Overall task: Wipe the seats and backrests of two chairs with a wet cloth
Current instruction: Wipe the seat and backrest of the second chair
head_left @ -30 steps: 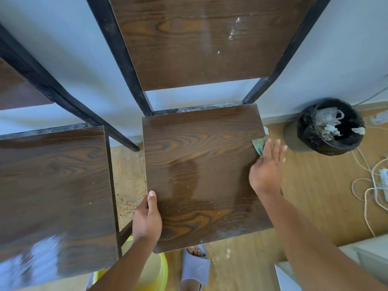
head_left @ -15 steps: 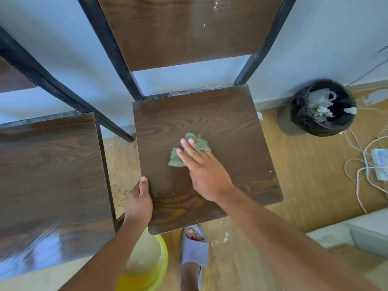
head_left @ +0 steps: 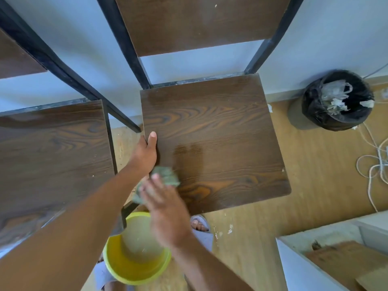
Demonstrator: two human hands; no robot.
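Two dark wood-grain chairs with black metal frames stand against a pale wall. The right chair's seat [head_left: 220, 131] fills the centre, its backrest [head_left: 199, 19] above it. The left chair's seat [head_left: 52, 156] lies at the left. My left hand [head_left: 146, 152] grips the left edge of the right seat, thumb on top. My right hand [head_left: 165, 208], blurred, presses a green wet cloth [head_left: 168, 175] on the seat's near-left corner, fingers flat over it. A damp streak shows beside the cloth.
A yellow basin [head_left: 134, 267] with murky water sits on the floor below the seat, beside my slippered foot [head_left: 199, 225]. A black bin [head_left: 336, 99] with rubbish stands at the right wall, white cables [head_left: 375, 164] next to it. A white box [head_left: 310, 261] holds wooden boards at bottom right.
My right hand has swept the cloth from the seat's right edge across the middle to its near-left corner. My left hand has slid farther up the seat's left edge.
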